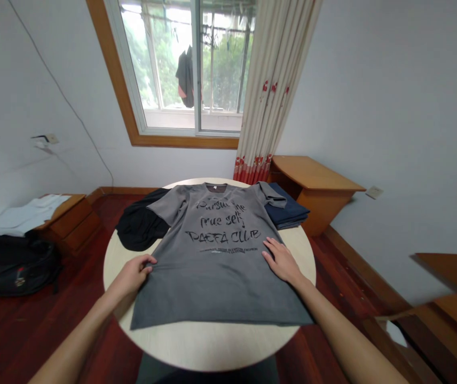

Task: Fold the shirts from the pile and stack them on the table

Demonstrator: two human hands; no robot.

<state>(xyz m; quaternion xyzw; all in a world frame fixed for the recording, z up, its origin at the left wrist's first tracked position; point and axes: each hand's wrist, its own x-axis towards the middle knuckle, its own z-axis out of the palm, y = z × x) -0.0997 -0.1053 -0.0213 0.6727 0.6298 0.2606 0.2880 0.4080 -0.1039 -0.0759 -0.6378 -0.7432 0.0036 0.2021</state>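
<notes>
A grey T-shirt (216,282) with black lettering lies spread out, front side up, on a round pale table (212,346). Its collar points away from me and its hem lies towards me. At the shirt's left edge, my left hand (134,274) has thumb and fingers closed on the fabric. My right hand (282,261) rests flat on the right side of the shirt, fingers spread. The shirt's right sleeve lies folded over part of a dark blue folded stack of clothes (290,208). A black garment (142,221) lies bunched beside the left sleeve.
Behind the table are a window (196,69), a pale curtain (272,90) and a wooden desk (312,176). A wooden cabinet (68,224) with papers and a black bag (20,266) stand at left. Wooden furniture (452,320) stands at right.
</notes>
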